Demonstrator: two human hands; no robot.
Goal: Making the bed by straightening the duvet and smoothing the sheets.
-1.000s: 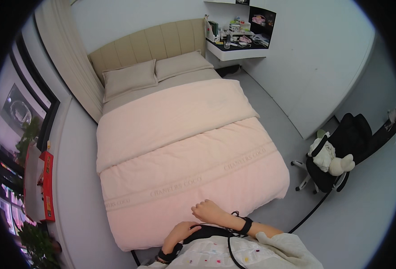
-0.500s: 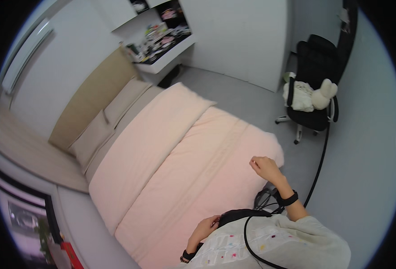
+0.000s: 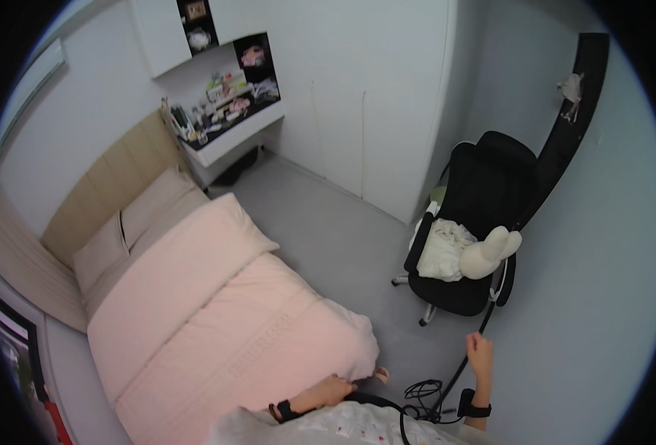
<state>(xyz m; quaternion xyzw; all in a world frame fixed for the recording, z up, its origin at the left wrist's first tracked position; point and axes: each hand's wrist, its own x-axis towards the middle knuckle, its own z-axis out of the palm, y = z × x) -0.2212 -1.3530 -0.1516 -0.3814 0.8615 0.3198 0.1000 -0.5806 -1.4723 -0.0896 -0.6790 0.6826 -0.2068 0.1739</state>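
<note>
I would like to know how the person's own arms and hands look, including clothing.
Both the left hand and right hand are bare. Each wrist wears a black strap; beside the left one is a thinner dark band. The pale garment has small coloured spots; a black cable crosses it.

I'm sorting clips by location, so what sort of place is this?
Most likely a bedroom in a home: there's a bed with a pink duvet, a padded headboard and a cluttered wall desk.

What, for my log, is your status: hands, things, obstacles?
Left hand at waist, near bed. Right hand curled, overlapping black cable; grip unclear. Possibly in the way: cable, chair.
</note>
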